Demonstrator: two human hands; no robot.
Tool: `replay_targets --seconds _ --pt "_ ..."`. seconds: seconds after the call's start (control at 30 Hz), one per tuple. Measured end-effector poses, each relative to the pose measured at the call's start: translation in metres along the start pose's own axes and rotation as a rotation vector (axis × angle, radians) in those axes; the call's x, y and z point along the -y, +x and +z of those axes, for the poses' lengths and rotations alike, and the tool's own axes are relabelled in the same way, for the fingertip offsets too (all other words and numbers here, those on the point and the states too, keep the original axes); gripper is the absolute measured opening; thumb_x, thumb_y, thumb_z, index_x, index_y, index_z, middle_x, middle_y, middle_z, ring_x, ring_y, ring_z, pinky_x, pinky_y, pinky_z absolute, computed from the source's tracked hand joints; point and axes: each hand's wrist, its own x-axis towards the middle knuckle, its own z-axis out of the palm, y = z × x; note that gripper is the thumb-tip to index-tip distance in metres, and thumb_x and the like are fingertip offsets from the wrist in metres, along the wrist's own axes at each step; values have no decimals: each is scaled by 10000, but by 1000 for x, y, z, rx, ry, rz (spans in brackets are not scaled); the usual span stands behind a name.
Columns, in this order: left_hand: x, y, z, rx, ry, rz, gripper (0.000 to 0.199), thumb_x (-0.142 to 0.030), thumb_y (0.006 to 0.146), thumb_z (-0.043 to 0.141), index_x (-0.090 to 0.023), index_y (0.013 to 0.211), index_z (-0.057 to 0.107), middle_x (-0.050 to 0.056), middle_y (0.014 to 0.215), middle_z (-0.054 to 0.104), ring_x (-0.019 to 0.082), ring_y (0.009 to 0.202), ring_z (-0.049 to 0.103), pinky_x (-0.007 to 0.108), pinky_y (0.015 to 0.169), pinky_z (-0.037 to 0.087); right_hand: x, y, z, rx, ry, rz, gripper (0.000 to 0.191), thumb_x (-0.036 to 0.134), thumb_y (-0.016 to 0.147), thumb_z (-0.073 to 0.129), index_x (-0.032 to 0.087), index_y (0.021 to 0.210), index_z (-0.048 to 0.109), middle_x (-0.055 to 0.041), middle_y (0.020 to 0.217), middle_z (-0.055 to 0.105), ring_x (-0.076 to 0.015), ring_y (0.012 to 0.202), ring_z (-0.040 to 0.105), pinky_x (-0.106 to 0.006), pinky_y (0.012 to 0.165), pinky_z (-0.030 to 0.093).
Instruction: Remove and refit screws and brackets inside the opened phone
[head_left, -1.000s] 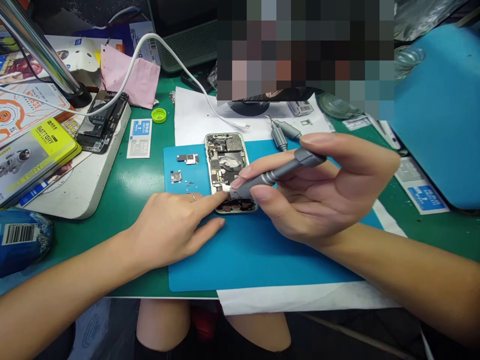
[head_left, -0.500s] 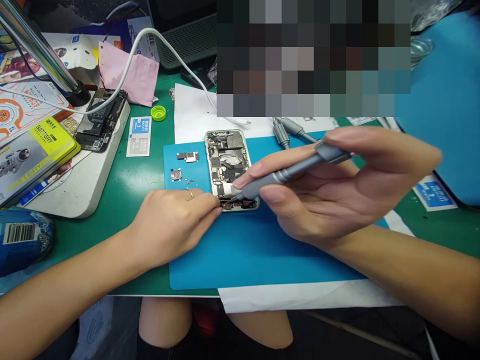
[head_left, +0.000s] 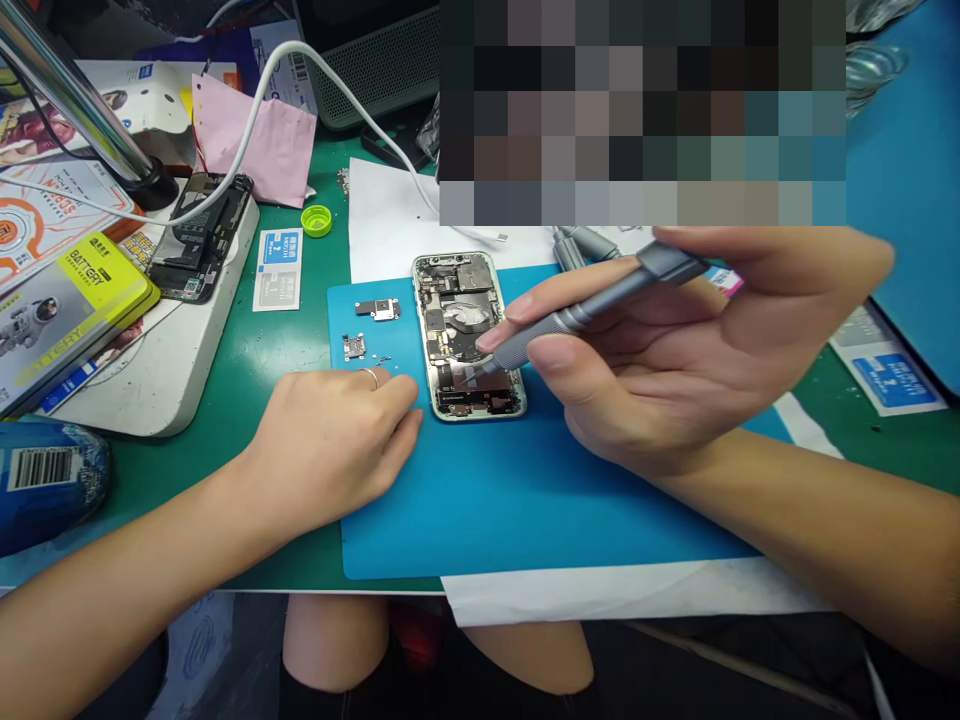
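Observation:
An opened smartphone lies on the blue mat, its inner parts showing. My right hand grips a grey precision screwdriver between thumb and fingers. The thin tip points at the lower part of the phone; whether it touches cannot be told. My left hand, a ring on one finger, is closed beside the phone's lower left corner, a little apart from it. Its fingertips are curled out of sight. Left of the phone lie a metal bracket plate, a smaller metal piece and several tiny bits.
A white cable arches over the back left. Another opened phone rests on a white box beside a battery package. A green cap and wipe packet sit on the green table. A lamp pole stands left.
My left hand has drawn back left from the phone's lower corner. The screwdriver tip has moved up from the phone's bottom edge, with my right hand shifting slightly.

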Motion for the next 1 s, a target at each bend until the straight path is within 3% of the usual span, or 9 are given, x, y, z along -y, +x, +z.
replay_targets --seconds 0.3,0.57,0.8,0.9,1.0 --pt "-1 1 -1 28 -13 -33 252 -345 980 525 -201 783 587 -22 688 671 172 603 657 307 487 205 0 -3 -3 -2 -65 1 674 39 829 669 424 1369 548 -26 1231 473 -170 846 731 -320 656 690" --pt "0 2 -2 41 15 -32 224 -395 928 594 -206 810 610 -19 651 668 180 577 657 300 475 224 -4 -1 -1 -19 -35 -29 705 23 790 682 400 1376 578 -19 1248 511 -148 796 730 -288 604 683" --pt "-2 1 -5 38 61 -35 337 -535 915 607 -201 867 591 -6 692 678 189 601 656 296 476 270 -3 -4 -2 -58 -98 66 588 160 864 677 487 1341 574 12 1297 478 -167 851 730 -314 692 680" --pt "-1 0 -5 -53 8 43 381 -558 952 557 -181 925 612 1 753 689 177 603 640 308 479 310 -5 -2 -2 -64 -77 23 557 171 886 656 458 1356 574 -2 1296 469 -142 793 721 -296 623 650" --pt "1 0 -5 -100 -25 181 325 -453 1004 507 -170 971 664 1 754 668 166 601 616 318 491 341 -9 0 -3 -54 -49 -58 594 123 845 672 411 1359 596 -10 1240 520 -114 724 694 -265 543 617"
